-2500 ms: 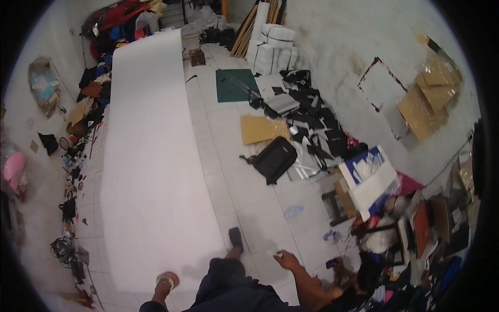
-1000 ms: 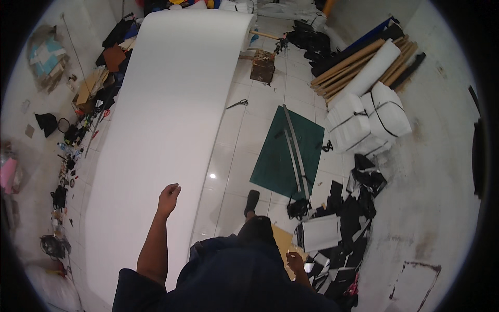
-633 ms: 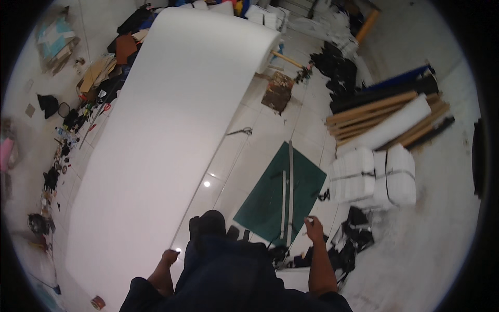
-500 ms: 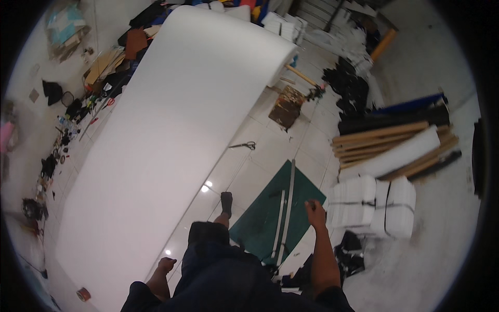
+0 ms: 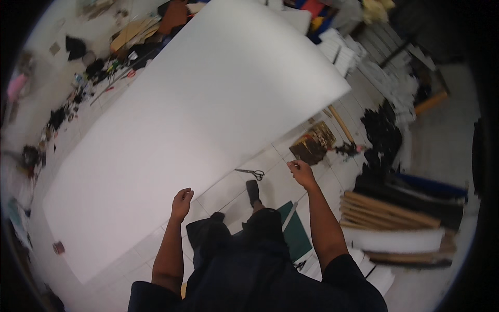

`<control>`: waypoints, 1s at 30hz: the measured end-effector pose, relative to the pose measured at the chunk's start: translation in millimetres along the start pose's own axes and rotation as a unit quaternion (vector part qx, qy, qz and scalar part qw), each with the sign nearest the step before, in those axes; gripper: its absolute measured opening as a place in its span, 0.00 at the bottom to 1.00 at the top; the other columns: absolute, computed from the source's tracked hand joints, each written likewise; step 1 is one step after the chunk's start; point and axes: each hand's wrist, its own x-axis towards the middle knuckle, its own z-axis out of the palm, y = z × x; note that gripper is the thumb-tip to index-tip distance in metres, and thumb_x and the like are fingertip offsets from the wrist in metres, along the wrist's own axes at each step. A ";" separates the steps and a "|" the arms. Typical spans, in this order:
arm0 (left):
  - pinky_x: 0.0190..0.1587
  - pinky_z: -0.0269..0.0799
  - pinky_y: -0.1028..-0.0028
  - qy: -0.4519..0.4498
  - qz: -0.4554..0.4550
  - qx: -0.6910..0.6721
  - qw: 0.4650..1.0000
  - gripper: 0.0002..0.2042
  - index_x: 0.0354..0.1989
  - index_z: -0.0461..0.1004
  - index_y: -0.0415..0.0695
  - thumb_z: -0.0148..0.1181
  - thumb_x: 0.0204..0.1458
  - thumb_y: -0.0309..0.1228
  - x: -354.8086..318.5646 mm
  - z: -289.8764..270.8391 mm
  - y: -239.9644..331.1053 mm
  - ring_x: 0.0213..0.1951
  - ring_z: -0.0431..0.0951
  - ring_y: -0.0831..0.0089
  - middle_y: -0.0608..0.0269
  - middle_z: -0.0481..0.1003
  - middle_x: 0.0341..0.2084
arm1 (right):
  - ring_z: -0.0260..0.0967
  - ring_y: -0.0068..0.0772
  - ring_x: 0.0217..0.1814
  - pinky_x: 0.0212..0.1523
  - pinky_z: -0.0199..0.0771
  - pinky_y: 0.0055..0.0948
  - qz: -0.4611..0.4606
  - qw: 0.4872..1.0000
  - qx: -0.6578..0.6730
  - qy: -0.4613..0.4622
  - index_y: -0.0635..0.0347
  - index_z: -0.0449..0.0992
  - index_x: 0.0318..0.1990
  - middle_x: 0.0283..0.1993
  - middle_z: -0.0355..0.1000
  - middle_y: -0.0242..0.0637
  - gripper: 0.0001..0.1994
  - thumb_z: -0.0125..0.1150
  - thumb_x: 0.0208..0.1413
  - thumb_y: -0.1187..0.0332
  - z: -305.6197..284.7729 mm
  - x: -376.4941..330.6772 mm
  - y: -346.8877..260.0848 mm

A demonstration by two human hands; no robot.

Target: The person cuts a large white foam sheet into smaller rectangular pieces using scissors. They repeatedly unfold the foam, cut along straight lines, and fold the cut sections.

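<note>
One broad white sheet [image 5: 156, 151] across tiled floor [image 5: 332, 178]

From my end of the feed I've got pale square tiles across the floor [image 5: 335, 179], the grout lines bowing with the lens. Over on the left, a whitish wall [image 5: 39, 96], and all along its foot a long straggle of small dark clutter [image 5: 57, 119], tan sheets [image 5: 132, 34] piled further up. Now the right side: grey wall [image 5: 442, 145], brown poles [image 5: 384, 208] stacked in front of it, a heap of black plastic [image 5: 382, 130] further back. Top right I'm catching grey slatting [image 5: 377, 44], blurred and dim. Light's cool and soft, fading toward that far corner.
</note>
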 end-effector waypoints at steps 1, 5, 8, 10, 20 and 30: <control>0.52 0.70 0.68 -0.002 -0.036 -0.003 0.999 0.21 0.52 0.74 0.37 0.58 0.57 0.42 13.1 14.1 1.9 0.48 0.76 0.64 0.50 0.78 0.44 | 0.75 0.41 0.41 0.44 0.72 0.35 0.001 1.000 0.012 -0.005 0.66 0.77 0.46 0.38 0.77 0.48 0.26 0.61 0.55 0.48 0.5 36.4 9.6; 0.50 0.70 0.68 0.057 -0.098 -0.018 0.993 0.22 0.52 0.74 0.37 0.58 0.57 0.42 58.2 85.8 -61.8 0.45 0.76 0.64 0.51 0.78 0.41 | 0.72 0.39 0.43 0.40 0.73 0.31 -0.049 0.977 -0.171 0.118 0.68 0.73 0.51 0.42 0.74 0.47 0.31 0.63 0.53 0.46 -1.6 185.8 98.8; 0.48 0.70 0.69 0.136 -0.228 -0.032 0.964 0.25 0.54 0.72 0.37 0.59 0.56 0.45 78.1 123.4 -173.8 0.42 0.76 0.64 0.51 0.77 0.39 | 0.69 0.53 0.55 0.59 0.65 0.40 0.051 0.977 -0.168 0.120 0.74 0.68 0.55 0.52 0.71 0.57 0.39 0.64 0.51 0.42 61.2 266.9 127.9; 0.47 0.70 0.70 0.191 -0.302 -0.034 0.933 0.27 0.56 0.70 0.37 0.59 0.55 0.47 91.8 148.5 -251.7 0.40 0.76 0.64 0.53 0.76 0.38 | 0.70 0.48 0.52 0.57 0.66 0.39 0.047 0.990 -0.044 0.129 0.73 0.68 0.55 0.50 0.72 0.52 0.38 0.65 0.51 0.43 104.1 310.7 170.5; 0.58 0.56 0.52 0.532 -0.323 -0.390 0.679 0.48 0.69 0.49 0.47 0.58 0.46 0.64 227.1 216.5 -388.4 0.62 0.56 0.56 0.48 0.53 0.64 | 0.69 0.30 0.46 0.49 0.68 0.29 -0.149 0.942 0.078 0.291 0.73 0.76 0.49 0.48 0.75 0.41 0.23 0.59 0.61 0.55 201.8 459.0 264.0; 0.62 0.52 0.51 0.495 -0.210 -0.460 0.706 0.49 0.71 0.46 0.51 0.55 0.46 0.67 300.6 269.0 -419.1 0.66 0.48 0.56 0.53 0.47 0.67 | 0.73 0.42 0.42 0.46 0.70 0.36 -0.098 0.978 -0.032 0.183 0.76 0.78 0.34 0.39 0.77 0.50 0.29 0.55 0.60 0.48 321.1 589.7 371.1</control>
